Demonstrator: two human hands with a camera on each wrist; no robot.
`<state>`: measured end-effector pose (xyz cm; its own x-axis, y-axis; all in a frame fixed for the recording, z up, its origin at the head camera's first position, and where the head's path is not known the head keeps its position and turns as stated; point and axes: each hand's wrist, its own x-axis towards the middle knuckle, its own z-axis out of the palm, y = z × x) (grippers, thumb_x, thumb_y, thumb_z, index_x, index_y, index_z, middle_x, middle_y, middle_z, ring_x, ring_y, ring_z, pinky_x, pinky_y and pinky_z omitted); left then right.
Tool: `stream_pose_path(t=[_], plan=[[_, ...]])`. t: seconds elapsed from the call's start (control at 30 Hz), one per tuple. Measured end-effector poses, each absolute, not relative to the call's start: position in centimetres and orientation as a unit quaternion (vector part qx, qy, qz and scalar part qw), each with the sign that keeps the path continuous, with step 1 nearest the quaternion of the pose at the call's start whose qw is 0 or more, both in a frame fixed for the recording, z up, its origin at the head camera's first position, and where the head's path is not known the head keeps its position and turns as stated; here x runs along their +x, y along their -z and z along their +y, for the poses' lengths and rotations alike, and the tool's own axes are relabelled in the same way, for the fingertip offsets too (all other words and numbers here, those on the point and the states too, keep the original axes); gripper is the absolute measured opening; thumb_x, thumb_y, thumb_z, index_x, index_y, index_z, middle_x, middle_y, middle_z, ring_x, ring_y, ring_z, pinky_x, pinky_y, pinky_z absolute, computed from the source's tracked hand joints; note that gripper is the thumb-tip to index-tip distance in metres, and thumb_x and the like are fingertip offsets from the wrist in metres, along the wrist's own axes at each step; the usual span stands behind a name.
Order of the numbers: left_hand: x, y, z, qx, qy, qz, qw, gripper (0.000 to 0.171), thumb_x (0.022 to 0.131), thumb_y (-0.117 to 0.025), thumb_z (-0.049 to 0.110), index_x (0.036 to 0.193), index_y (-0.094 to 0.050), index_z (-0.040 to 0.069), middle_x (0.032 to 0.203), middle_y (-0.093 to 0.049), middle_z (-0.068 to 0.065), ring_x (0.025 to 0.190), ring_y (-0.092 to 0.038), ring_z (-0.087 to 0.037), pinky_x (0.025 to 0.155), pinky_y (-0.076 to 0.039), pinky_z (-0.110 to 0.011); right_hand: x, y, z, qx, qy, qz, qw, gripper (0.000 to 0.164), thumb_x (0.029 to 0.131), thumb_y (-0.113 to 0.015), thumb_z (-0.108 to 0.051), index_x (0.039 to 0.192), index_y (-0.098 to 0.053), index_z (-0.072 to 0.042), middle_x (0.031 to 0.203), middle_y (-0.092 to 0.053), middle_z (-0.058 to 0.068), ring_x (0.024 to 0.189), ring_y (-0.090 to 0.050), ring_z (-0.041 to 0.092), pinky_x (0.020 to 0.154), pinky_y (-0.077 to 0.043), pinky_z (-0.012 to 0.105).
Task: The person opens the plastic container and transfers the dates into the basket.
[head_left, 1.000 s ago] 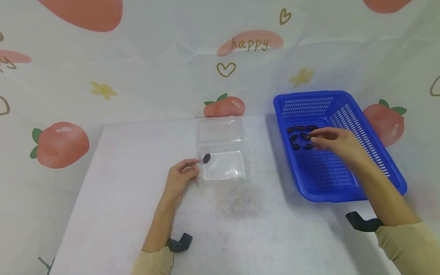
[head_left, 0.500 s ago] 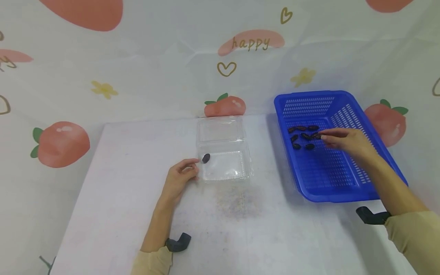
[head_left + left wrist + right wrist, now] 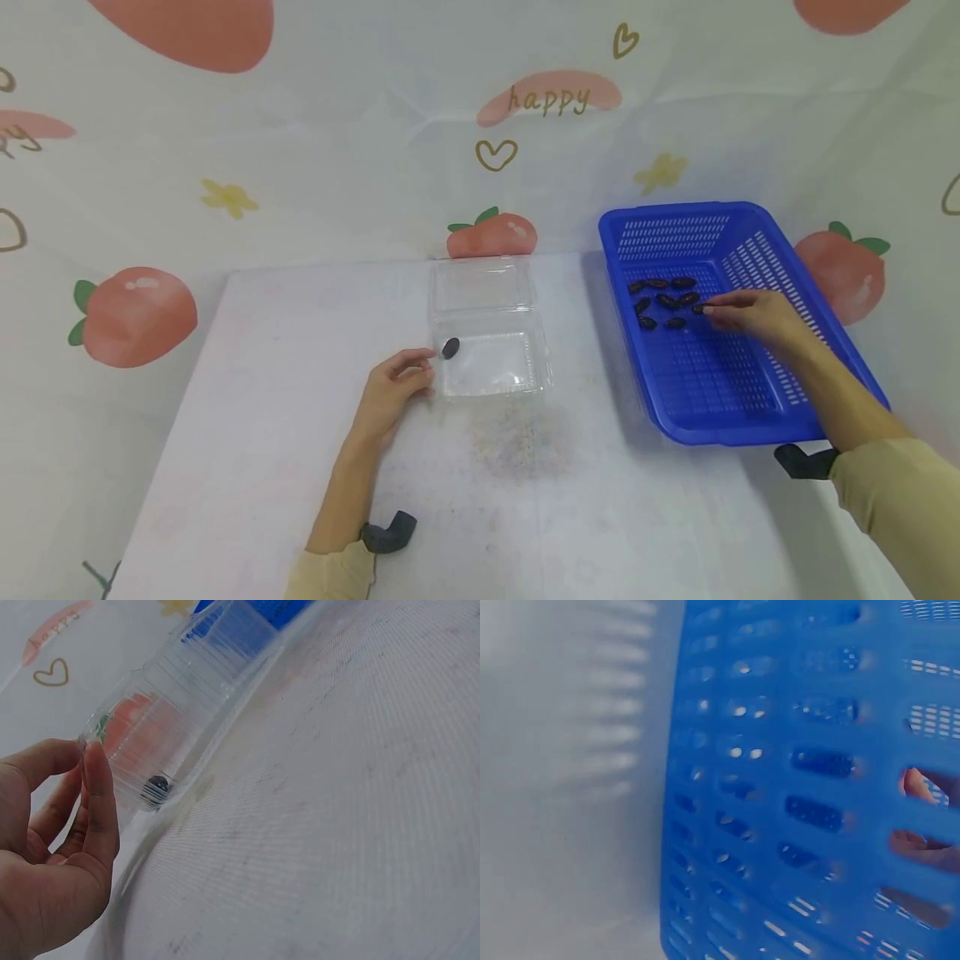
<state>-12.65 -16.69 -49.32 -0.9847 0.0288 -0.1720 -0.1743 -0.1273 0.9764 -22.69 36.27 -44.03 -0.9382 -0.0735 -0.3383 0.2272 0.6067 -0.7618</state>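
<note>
My left hand (image 3: pixel 393 385) pinches the left rim of a clear plastic clamshell box (image 3: pixel 491 367), whose lid is folded back. The left wrist view shows thumb and fingertip meeting at the box's edge (image 3: pixel 84 741). Inside the box, near its left side, lies one dark oval date (image 3: pixel 451 348). On the right, my right hand (image 3: pixel 757 317) reaches into a blue basket (image 3: pixel 652 421) and pinches a dark date (image 3: pixel 698 309). Several other dates (image 3: pixel 667 302) lie in the basket's far left part. In the right wrist view, the basket wall mostly hides that hand's fingers (image 3: pixel 915 784).
A white table (image 3: pixel 262 417) lies under everything, with a speckled stain (image 3: pixel 521 437) in front of the box. Behind it hangs a white cloth (image 3: pixel 337 125) printed with fruit and hearts. The basket's slotted walls (image 3: pixel 787 312) rise around my right hand.
My right hand first moved right with a date between its fingers. It has let that date go beside the others and now pinches one slightly nearer and further right. The left hand stays put.
</note>
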Motion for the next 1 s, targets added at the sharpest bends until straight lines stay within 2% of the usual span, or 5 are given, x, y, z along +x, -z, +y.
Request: stream_pose_path(t=[0.37,0.67,0.83,1.0], plan=[[-12.6,49.2,-16.5,-0.054,-0.750,0.655,0.068,0.035,0.090,-0.068,-0.002,0.124,-0.061,-0.006,0.099,-0.056,-0.006,0.083,-0.057,-0.015,0.071,-0.058,-0.027,-23.1,45.2,36.2,0.049,0.449,0.875,0.175,0.054,0.098,-0.063,-0.025,0.132,-0.049,0.015,0.100,-0.070,0.002,0.080,-0.066,-0.002,0.076,-0.058,0.022],[-12.7,49.2,-16.4,-0.066,-0.747,0.658,0.067,0.034,0.090,-0.066,-0.005,0.123,-0.061,-0.006,0.099,-0.056,-0.005,0.083,-0.057,-0.014,0.071,-0.058,-0.026,-23.2,45.4,36.2,0.046,0.479,0.856,0.190,0.052,0.101,-0.059,-0.015,0.135,-0.043,0.021,0.098,-0.071,-0.001,0.081,-0.067,0.000,0.078,-0.059,0.025],[-12.7,49.2,-16.4,-0.070,-0.754,0.649,0.073,0.034,0.089,-0.065,-0.007,0.123,-0.061,-0.006,0.100,-0.055,-0.005,0.080,-0.057,-0.013,0.070,-0.058,-0.025,-23.1,45.5,36.4,0.049,0.507,0.836,0.206,0.052,0.101,-0.056,-0.010,0.140,-0.038,0.019,0.096,-0.070,-0.008,0.084,-0.068,0.001,0.080,-0.058,0.025],[-12.7,49.2,-16.4,-0.068,-0.755,0.648,0.074,0.034,0.089,-0.065,-0.007,0.123,-0.061,-0.005,0.099,-0.055,-0.005,0.079,-0.057,-0.012,0.070,-0.058,-0.026,-22.9,45.1,36.3,0.057,0.505,0.834,0.214,0.053,0.101,-0.056,-0.012,0.142,-0.038,0.017,0.096,-0.071,-0.006,0.085,-0.068,0.003,0.082,-0.059,0.027]])
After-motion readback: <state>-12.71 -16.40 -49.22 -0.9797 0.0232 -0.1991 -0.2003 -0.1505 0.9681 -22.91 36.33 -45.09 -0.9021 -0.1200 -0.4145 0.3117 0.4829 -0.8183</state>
